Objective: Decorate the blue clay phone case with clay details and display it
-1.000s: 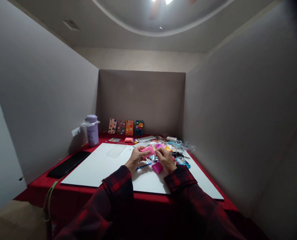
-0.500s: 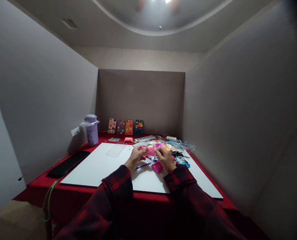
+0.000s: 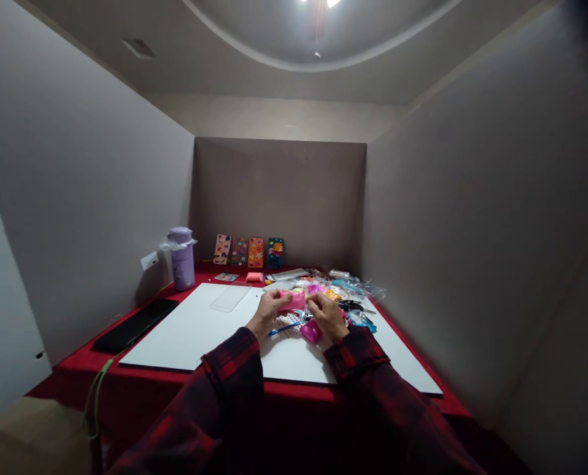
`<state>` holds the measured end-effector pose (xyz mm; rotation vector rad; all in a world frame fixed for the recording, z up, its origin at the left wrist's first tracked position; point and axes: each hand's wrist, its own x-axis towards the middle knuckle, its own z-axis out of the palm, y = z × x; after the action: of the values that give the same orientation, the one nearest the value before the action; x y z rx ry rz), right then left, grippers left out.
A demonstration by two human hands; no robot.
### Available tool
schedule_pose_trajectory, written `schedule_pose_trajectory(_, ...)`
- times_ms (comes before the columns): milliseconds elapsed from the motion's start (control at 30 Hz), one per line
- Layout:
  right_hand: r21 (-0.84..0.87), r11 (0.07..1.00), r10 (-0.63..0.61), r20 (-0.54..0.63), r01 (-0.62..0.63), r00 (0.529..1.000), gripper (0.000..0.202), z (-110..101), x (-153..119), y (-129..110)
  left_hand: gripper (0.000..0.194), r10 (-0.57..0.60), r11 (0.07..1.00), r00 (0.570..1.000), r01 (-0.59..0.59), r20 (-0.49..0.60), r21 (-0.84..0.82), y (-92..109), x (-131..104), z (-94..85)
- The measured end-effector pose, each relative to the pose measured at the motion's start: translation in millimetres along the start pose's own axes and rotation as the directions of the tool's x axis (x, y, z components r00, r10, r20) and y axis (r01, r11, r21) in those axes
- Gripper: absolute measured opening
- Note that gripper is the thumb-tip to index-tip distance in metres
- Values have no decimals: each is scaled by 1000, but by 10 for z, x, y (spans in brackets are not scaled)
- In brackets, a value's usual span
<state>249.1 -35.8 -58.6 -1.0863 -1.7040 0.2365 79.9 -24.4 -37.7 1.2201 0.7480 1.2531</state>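
Observation:
A small pink packet (image 3: pixel 294 301) is held up between my two hands over the white board (image 3: pixel 189 336). My left hand (image 3: pixel 268 313) pinches its left side, thumb on top. At the packet's right end, the fingers of my right hand (image 3: pixel 327 313) are closed on its clear edge. Just below lie a magenta packet (image 3: pixel 311 331), a blue stick-like tool (image 3: pixel 284 328) and a dotted sheet (image 3: pixel 290 322). Black-handled scissors (image 3: pixel 354 306) rest to the right of my right hand. A clear phone case (image 3: pixel 230 298) lies flat to the left.
Several decorated phone cases (image 3: pixel 256 252) lean against the back wall. A purple bottle (image 3: pixel 181 258) stands at the left, behind a long black object (image 3: pixel 136 324). Plastic bags and packets (image 3: pixel 356 287) are heaped at the back right. Grey panels enclose three sides.
Both hands stay in nearly the same place, still gripping the pink packet, which has shifted only slightly. Nothing else on the table has visibly moved.

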Motion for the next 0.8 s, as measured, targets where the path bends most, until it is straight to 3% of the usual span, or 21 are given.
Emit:
schedule_pose_trajectory(533, -99, 992, 74, 20, -72, 997, 23, -37, 20, -58, 17, 3, 991, 1000, -1, -16, 134, -3, -18, 2)
schedule_pose_trajectory(633, -137, 984, 116, 21, -112, 993, 21, -161, 305, -76, 16, 34, 982, 999, -27, -31, 188, 13, 76, -45)
schedule_pose_trajectory(800, -127, 971, 206, 11, -203, 978, 20, -305, 1178, -23, 17, 110, 959, 994, -103, -14, 265, 112, 249, -134)
